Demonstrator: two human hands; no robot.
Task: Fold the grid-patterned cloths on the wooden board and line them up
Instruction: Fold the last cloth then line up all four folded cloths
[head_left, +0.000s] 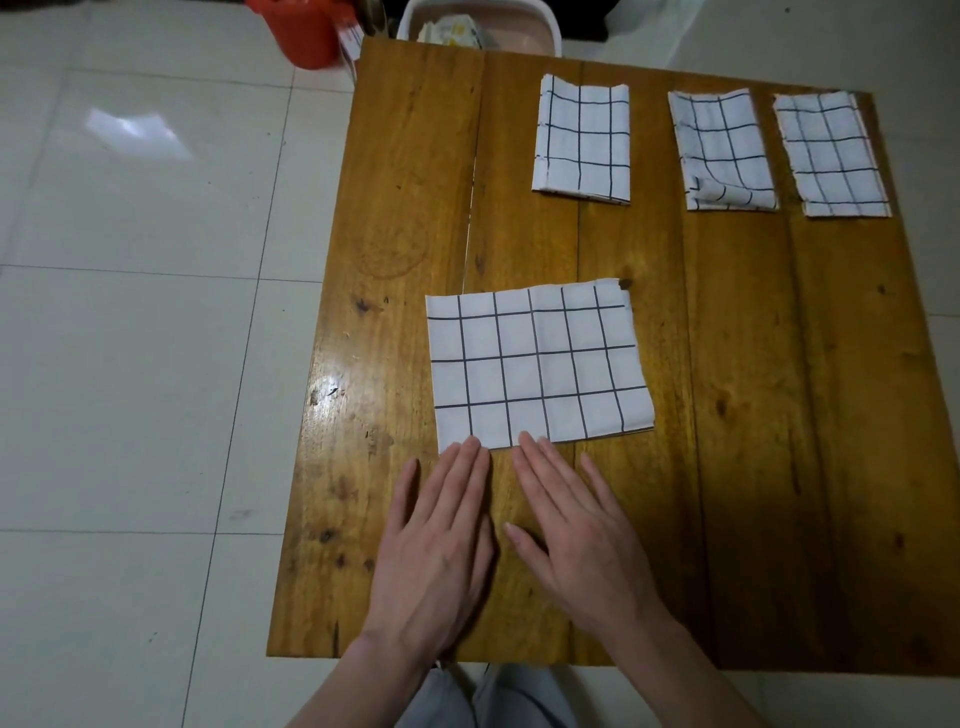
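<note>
wooden board (395, 218) on pale tiles (130, 338); both hands' fingers (467, 467) flat, seemingly touching cloth (540, 364).

My floor (130, 312) is pale glossy tile w/ thin dark grout lines, and it's my landmark here. A bright window-like glare patch (137, 130) sits on it toward the far left. At the floor's far edge stands an orange plastic bucket (301, 31), partly cut off by the frame. Just right of that bucket on the floor is a white-rimmed pink basin (524, 39) w/ some stuff inside, can't tell what. Far right of the floor looks darker, shadowed.
</note>
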